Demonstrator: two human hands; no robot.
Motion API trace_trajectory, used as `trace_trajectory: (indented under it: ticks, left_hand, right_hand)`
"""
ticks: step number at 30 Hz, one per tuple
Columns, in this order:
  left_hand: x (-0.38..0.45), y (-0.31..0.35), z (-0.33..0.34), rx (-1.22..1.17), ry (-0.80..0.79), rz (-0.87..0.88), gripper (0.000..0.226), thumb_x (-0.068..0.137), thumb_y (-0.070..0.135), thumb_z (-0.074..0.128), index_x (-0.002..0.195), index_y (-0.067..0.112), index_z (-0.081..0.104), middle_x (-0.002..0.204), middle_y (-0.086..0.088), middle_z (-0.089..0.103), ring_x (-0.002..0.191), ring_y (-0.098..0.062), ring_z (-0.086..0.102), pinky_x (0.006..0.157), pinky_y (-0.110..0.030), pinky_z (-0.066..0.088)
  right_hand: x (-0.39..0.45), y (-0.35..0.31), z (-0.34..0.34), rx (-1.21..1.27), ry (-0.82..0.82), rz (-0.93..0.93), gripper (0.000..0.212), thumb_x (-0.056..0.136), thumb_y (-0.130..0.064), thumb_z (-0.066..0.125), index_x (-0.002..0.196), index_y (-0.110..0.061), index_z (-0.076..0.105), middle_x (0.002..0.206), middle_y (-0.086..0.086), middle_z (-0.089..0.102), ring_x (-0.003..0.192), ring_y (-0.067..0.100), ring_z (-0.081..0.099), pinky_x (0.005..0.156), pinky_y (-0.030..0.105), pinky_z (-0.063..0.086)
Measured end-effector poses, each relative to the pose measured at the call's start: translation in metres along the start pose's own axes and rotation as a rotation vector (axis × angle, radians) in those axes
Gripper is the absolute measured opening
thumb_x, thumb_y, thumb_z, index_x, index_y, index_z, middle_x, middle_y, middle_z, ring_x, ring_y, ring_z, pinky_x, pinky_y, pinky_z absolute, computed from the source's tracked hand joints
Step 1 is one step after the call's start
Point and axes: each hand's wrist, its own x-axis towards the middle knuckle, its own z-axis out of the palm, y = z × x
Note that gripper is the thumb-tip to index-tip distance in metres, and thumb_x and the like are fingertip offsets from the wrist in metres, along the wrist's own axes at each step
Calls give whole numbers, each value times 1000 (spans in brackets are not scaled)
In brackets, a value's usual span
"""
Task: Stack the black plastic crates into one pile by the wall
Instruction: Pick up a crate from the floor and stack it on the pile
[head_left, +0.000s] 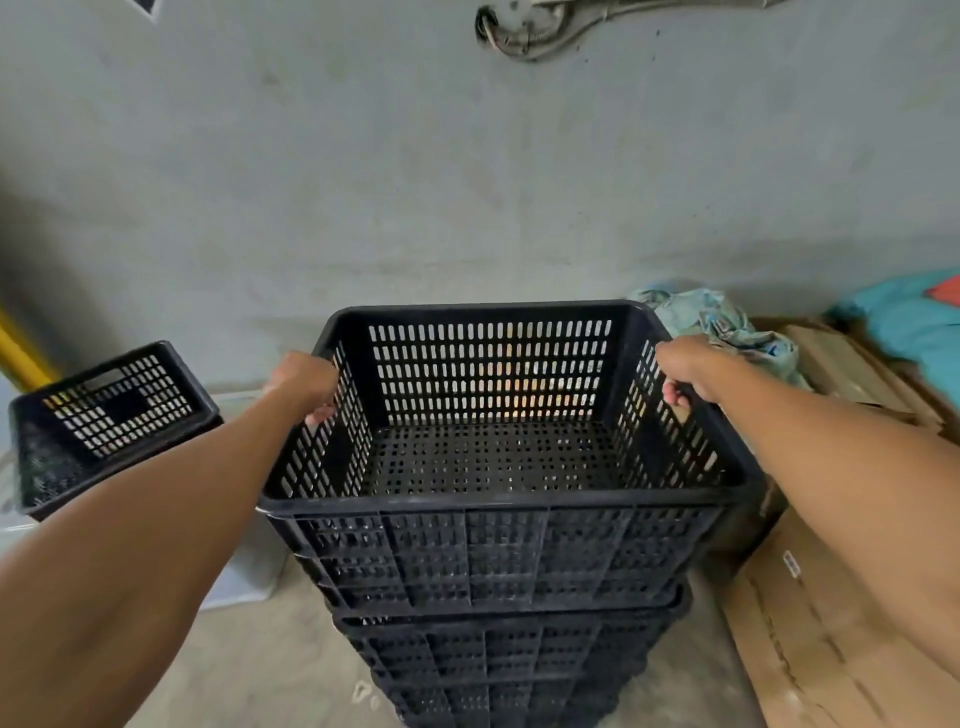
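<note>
A black slotted plastic crate (493, 551) sits on top of a pile of nested black crates (509, 660) in front of the grey wall (415, 182). My left hand (304, 384) grips its left rim, fingers curled through the side. On the opposite rim my right hand (685, 371) holds the same top crate. The crate is empty inside. Another black crate (104, 421) stands apart at the left, lower down, also near the wall.
Flattened cardboard (831, 623) lies on the floor at the right, with boxes (852, 369) and crumpled blue cloth (727, 327) behind it. A yellow pipe (21, 358) runs at the far left. A white box (244, 571) sits beneath the left crate.
</note>
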Motion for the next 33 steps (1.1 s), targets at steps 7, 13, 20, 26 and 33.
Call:
trace_trajectory:
  ticks: [7,13,20,26,33]
  left_hand:
    - [-15,6,6,-84,-50,4,21,99,-2,35,85,-8,50,71,-24,56,52,-25,54,50,-31,43]
    - [-21,-3,7,-121,-49,46,27,105,14,33,108,-8,48,79,-22,60,53,-26,55,50,-32,48]
    - [-23,-6,9,340,82,188,52,99,27,39,142,-1,37,136,-27,51,121,-45,53,96,-48,47]
    - [-18,13,-5,365,195,416,68,100,46,32,159,19,9,167,-5,11,153,-32,8,117,-60,17]
    - [-20,-34,16,430,-4,420,89,91,53,50,158,27,-2,168,-7,7,135,-43,46,107,-59,40]
  right_hand:
    - [8,10,-5,-168,-9,-54,60,99,6,32,154,-2,8,59,22,54,42,25,44,41,33,38]
    - [5,23,-3,-66,73,-144,66,98,-2,32,157,-27,12,87,22,59,52,24,48,42,27,37]
    - [-7,17,-2,-465,97,-239,70,100,-35,38,158,-29,0,165,15,6,148,42,18,116,54,27]
    - [-23,-2,-28,-572,298,-527,70,101,-57,18,157,-27,-11,165,2,-21,152,25,-17,117,58,-7]
    - [-14,48,-7,-714,4,-425,89,97,-63,34,156,-21,-18,164,-1,-24,153,28,-3,120,54,19]
